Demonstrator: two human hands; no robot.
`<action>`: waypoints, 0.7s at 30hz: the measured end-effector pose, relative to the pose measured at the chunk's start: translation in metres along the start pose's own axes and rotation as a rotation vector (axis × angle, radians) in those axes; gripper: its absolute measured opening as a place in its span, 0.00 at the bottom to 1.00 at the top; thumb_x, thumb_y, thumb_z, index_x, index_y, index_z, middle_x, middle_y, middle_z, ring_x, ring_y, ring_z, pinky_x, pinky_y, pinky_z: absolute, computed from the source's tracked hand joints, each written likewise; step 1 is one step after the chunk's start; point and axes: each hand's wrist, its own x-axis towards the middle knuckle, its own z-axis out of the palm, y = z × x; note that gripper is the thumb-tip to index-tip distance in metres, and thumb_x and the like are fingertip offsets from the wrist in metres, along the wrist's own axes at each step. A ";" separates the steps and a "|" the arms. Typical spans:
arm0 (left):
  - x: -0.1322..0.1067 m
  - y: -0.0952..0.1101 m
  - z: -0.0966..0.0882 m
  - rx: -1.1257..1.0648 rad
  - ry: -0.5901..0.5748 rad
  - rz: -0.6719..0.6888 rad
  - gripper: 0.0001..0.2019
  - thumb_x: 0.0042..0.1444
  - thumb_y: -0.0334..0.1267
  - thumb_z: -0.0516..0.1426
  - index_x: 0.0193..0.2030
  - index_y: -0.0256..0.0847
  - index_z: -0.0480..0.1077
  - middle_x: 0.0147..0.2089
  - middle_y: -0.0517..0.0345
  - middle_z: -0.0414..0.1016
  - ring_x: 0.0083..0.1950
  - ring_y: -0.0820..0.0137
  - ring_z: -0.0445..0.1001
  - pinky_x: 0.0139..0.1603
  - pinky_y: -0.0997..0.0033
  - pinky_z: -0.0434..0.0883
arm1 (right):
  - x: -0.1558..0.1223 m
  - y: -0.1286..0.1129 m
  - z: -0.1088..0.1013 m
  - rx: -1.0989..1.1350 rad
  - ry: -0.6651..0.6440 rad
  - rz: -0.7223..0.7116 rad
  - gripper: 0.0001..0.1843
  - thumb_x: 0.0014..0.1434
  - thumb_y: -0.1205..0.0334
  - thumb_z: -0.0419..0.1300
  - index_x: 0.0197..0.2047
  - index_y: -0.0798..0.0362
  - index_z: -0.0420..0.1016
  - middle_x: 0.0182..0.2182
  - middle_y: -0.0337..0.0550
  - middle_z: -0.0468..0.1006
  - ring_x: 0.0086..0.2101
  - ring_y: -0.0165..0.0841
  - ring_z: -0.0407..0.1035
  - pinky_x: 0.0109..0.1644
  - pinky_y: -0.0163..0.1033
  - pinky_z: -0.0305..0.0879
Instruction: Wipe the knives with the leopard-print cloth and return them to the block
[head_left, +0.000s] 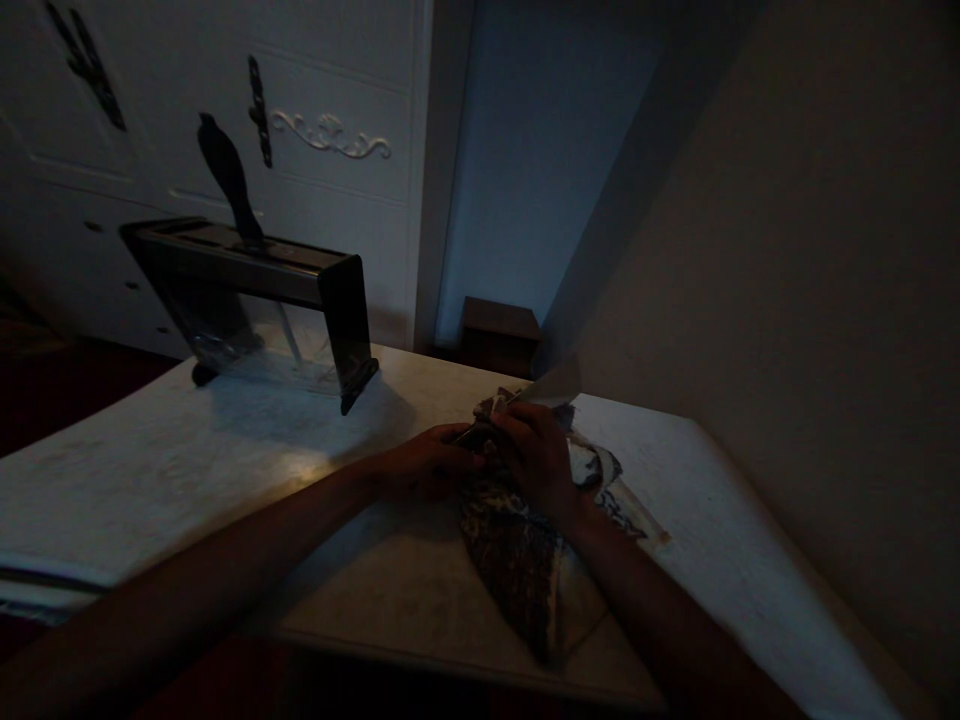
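The scene is very dark. My right hand [536, 455] is closed around the handle of a broad-bladed knife [551, 388] whose blade points up and away over a patterned cloth [517, 560] lying on the table. My left hand [427, 462] rests next to it with fingers curled, touching the cloth and the knife's handle end. What its fingers grip is too dim to make out.
A knife block [255, 270] with a clear front and one dark handle sticking up stands at the back left of the pale table [187, 470]. A beige wall runs along the right. White cabinet doors and a small dark stand [499, 330] lie behind.
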 end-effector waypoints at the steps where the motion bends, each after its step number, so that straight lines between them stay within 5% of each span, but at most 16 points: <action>1: -0.001 0.001 0.000 -0.005 -0.015 -0.012 0.17 0.50 0.37 0.63 0.45 0.40 0.62 0.21 0.71 0.56 0.14 0.83 0.50 0.12 0.83 0.47 | 0.001 0.001 0.000 -0.014 0.016 -0.010 0.16 0.61 0.67 0.56 0.52 0.46 0.70 0.43 0.47 0.73 0.44 0.38 0.68 0.45 0.44 0.68; 21: -0.003 0.004 -0.015 -0.027 -0.169 -0.156 0.11 0.51 0.31 0.56 0.40 0.43 0.58 0.17 0.72 0.50 0.13 0.82 0.44 0.09 0.86 0.48 | 0.000 0.066 -0.024 -0.118 0.256 0.467 0.13 0.58 0.67 0.54 0.44 0.52 0.75 0.40 0.47 0.71 0.43 0.38 0.67 0.49 0.45 0.65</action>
